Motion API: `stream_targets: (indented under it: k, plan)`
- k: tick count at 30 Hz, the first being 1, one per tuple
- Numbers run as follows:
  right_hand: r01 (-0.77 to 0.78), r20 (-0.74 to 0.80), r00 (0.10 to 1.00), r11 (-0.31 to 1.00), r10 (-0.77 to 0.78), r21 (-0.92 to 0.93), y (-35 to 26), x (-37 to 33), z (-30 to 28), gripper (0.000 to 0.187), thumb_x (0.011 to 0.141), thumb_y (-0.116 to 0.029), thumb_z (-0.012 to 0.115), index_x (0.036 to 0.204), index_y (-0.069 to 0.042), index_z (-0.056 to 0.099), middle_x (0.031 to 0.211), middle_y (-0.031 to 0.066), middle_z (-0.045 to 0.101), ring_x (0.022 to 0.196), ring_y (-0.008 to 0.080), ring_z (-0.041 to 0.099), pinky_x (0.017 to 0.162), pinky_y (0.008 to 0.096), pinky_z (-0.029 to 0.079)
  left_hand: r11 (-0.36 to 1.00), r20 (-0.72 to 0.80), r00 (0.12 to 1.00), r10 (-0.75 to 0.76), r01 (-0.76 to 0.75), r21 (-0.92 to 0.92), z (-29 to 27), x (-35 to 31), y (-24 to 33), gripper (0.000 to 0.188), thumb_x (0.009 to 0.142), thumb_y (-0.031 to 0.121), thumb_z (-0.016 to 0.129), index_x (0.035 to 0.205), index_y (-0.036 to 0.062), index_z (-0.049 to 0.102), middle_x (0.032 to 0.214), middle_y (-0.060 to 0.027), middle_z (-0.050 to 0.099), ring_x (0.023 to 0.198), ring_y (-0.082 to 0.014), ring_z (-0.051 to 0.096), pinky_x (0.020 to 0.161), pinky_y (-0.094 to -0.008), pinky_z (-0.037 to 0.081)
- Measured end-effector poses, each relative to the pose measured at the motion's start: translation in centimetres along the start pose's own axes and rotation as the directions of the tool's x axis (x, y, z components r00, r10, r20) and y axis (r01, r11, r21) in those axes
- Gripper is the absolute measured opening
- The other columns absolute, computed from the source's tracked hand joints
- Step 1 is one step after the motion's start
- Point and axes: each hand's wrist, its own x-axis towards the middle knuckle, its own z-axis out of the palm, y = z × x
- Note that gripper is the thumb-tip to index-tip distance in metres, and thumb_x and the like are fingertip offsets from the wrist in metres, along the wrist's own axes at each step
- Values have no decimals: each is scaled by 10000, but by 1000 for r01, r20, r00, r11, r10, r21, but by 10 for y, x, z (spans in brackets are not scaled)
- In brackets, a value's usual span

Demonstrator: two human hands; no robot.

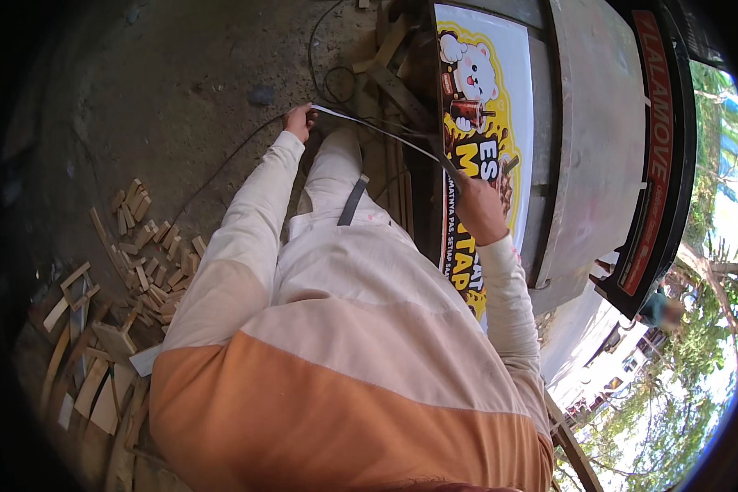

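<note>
A long, narrow, flexible strip (pixel 375 127) bows between my two hands, white along most of its length and dark near the right end. My left hand (pixel 300 121), stretched out ahead over the ground, pinches the white end. Closed around the dark end is my right hand (pixel 481 210), held at a printed panel (pixel 510 57) with a cartoon bear and a drink. I cannot tell whether the strip touches the panel. A short dark strip (pixel 353 200) shows by my lap.
Wood offcuts (pixel 152 275) lie heaped on the dirt ground at left, beside boards and small wooden frames (pixel 119 336). A thin dark cord (pixel 221 166) crosses the ground. Timber pieces (pixel 398 94) stand near the panel. Right of it are a grey metal surface (pixel 600 123) and a black-and-red box (pixel 656 164).
</note>
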Motion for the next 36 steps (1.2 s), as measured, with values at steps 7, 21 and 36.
stream_targets:
  k: [7, 21, 36]
  plan:
    - [-5, -59, 998, 998, 9, 65, -5, -20, 2, 396, 831, 26, 523, 1200, -61, 634, 808, 230, 661, 781, 431, 662, 681, 530, 521, 999, -11, 1000, -9, 10, 49, -55, 3, -4, 42, 938, 109, 671, 936, 75, 647, 848, -46, 680, 696, -150, 653, 526, -263, 414]
    - [-132, 15, 991, 988, 131, 84, -15, -79, 2, 492, 826, 22, 562, 1297, -102, 635, 851, 243, 676, 801, 432, 665, 697, 520, 516, 1000, -21, 1000, 4, -3, 13, -96, -26, -4, 39, 925, 90, 682, 940, 55, 676, 832, -55, 715, 647, -135, 666, 500, -253, 433]
    - [-68, 21, 998, 994, 66, 81, 3, -110, 23, 449, 831, 23, 570, 1267, -49, 652, 932, 261, 693, 843, 425, 673, 748, 490, 524, 1000, -24, 1000, -14, 14, -2, -156, -60, -6, 106, 959, 174, 666, 949, 75, 632, 799, -56, 711, 636, -123, 659, 501, -244, 445]
